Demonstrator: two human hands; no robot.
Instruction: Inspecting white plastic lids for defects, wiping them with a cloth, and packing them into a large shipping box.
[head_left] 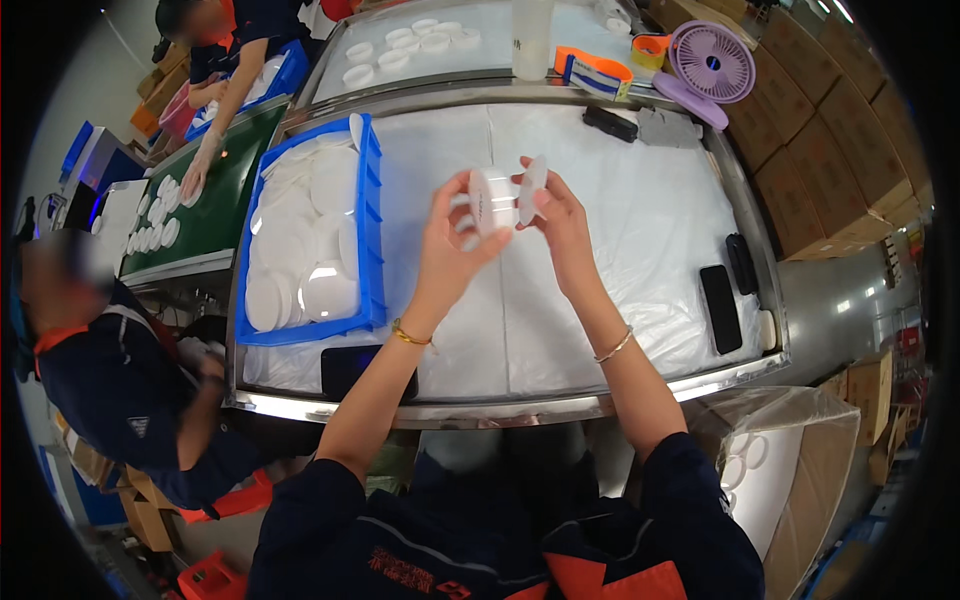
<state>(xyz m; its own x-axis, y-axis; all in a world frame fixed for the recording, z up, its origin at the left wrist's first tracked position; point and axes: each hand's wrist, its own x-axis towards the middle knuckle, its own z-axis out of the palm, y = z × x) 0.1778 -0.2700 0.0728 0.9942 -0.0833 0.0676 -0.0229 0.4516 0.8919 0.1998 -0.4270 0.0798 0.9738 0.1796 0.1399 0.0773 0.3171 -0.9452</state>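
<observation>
Above the middle of the table, my left hand (447, 243) is closed round a short white plastic tub (494, 201) turned on its side. Close to its right end, my right hand (565, 222) pinches a thin, round, whitish lid (533, 188) by its edge. The lid stands nearly upright, facing the tub; whether the two touch I cannot tell. Left of my hands, a blue crate (371, 215) is filled with many flat white round lids (285, 245).
Phones (720, 309) (352, 371) lie near the table's right and front edges. A purple fan (712, 62) and orange tape dispenser (594, 74) stand at the back right. White tubs (403, 42) sit beyond. Co-workers (130, 380) (245, 60) are at left, beside a green conveyor (215, 190).
</observation>
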